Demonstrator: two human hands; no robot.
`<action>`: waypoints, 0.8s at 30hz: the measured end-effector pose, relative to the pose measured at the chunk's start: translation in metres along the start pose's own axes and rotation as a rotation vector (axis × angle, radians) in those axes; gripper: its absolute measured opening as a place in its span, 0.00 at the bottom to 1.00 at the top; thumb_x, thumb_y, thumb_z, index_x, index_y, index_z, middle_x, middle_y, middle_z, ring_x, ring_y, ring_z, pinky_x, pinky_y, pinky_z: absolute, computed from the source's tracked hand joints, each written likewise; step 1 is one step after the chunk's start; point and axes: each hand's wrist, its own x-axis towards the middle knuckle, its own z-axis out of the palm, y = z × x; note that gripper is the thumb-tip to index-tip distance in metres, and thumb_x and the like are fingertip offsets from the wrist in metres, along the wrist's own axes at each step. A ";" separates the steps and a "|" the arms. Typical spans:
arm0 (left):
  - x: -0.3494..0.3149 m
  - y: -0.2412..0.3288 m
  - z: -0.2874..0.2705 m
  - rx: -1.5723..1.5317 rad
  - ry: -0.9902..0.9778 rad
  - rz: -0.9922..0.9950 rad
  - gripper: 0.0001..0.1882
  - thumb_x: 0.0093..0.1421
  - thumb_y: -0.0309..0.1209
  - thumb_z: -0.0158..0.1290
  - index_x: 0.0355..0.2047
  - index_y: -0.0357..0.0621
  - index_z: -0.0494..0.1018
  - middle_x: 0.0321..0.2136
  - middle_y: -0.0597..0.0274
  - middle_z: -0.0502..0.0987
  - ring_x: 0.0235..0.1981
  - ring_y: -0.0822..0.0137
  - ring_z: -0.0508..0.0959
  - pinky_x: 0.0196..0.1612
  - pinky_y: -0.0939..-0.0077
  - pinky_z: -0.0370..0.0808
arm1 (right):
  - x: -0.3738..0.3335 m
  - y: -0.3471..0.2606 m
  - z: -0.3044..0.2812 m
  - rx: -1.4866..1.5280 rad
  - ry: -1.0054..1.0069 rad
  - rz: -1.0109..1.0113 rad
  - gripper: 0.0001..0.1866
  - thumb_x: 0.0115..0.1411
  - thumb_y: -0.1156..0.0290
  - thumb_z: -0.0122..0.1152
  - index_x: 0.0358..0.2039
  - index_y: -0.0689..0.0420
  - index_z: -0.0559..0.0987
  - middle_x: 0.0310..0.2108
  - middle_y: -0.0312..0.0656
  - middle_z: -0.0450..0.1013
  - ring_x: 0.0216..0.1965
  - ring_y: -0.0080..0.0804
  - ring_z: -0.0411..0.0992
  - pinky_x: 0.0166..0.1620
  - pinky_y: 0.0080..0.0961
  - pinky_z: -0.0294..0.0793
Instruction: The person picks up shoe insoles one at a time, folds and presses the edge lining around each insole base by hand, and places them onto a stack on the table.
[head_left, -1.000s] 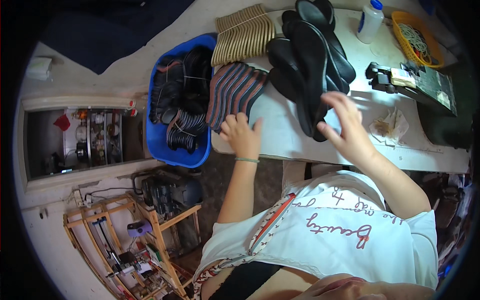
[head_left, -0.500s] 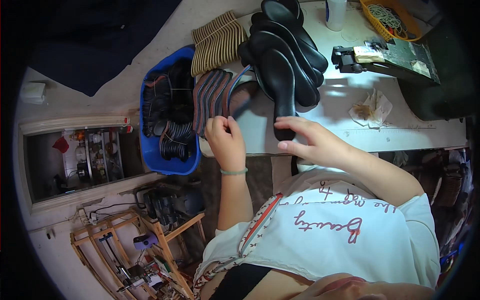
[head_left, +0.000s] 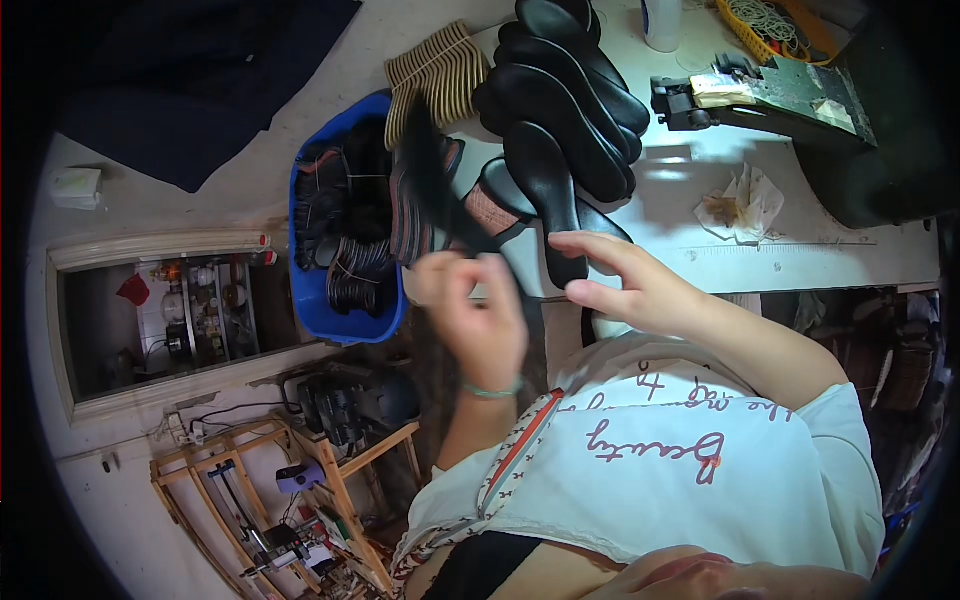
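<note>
My left hand (head_left: 475, 315), blurred by motion, is closed on a dark, flat, curved piece (head_left: 435, 175) that is smeared too; its exact kind does not show. Behind it stands a row of similar curved pieces (head_left: 408, 215) with coloured edge stripes. My right hand (head_left: 630, 275) is spread, thumb apart, its fingertips at the near end of a black shoe insole (head_left: 540, 165). More black insoles (head_left: 560, 95) lie fanned in an overlapping pile beyond. Left of that insole lies a piece with a pinkish textured patch (head_left: 490, 212).
A blue tub (head_left: 330, 320) of bundled dark pieces stands left of the table (head_left: 680, 240). Behind are a tied row of tan curved pieces (head_left: 435, 75), a white bottle (head_left: 662, 25) and a yellow basket (head_left: 750, 35). A green machine (head_left: 780, 95) and crumpled paper (head_left: 740, 205) sit right.
My left hand has drawn a dark piece from the striped row and swings it nearer me. An insole has shifted, uncovering the pinkish patch. My right hand has barely moved.
</note>
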 end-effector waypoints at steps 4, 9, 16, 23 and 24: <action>-0.040 0.039 0.040 -0.323 -0.389 0.253 0.09 0.46 0.21 0.56 0.29 0.41 0.72 0.35 0.55 0.68 0.42 0.51 0.69 0.48 0.58 0.65 | -0.019 -0.014 -0.006 0.353 0.223 -0.084 0.29 0.61 0.59 0.60 0.55 0.63 0.65 0.48 0.47 0.69 0.51 0.31 0.68 0.49 0.28 0.71; -0.030 0.060 0.045 -0.469 -0.426 0.295 0.21 0.50 0.42 0.64 0.39 0.44 0.72 0.43 0.55 0.67 0.49 0.54 0.66 0.56 0.58 0.61 | -0.057 -0.020 -0.031 0.454 0.460 -0.049 0.17 0.64 0.78 0.50 0.54 0.66 0.66 0.46 0.42 0.72 0.48 0.25 0.70 0.53 0.24 0.68; 0.000 0.065 0.058 -1.527 -0.773 -0.723 0.24 0.57 0.25 0.60 0.52 0.35 0.65 0.47 0.58 0.74 0.48 0.71 0.74 0.54 0.75 0.69 | -0.078 -0.033 -0.054 0.619 0.317 -0.008 0.19 0.62 0.73 0.57 0.52 0.66 0.69 0.49 0.39 0.69 0.51 0.24 0.67 0.54 0.23 0.66; -0.001 0.080 0.067 -1.779 -0.961 -0.778 0.18 0.62 0.31 0.53 0.50 0.37 0.66 0.41 0.54 0.77 0.44 0.64 0.78 0.51 0.70 0.73 | -0.063 0.003 -0.075 0.750 0.270 -0.176 0.17 0.54 0.77 0.65 0.44 0.66 0.74 0.37 0.44 0.76 0.33 0.30 0.76 0.33 0.27 0.79; -0.002 0.082 0.068 -1.787 -0.955 -0.775 0.18 0.62 0.31 0.53 0.50 0.37 0.66 0.41 0.54 0.77 0.44 0.64 0.78 0.51 0.70 0.73 | -0.061 0.004 -0.078 0.721 0.267 -0.183 0.19 0.52 0.78 0.66 0.44 0.65 0.74 0.37 0.44 0.76 0.32 0.29 0.77 0.33 0.26 0.80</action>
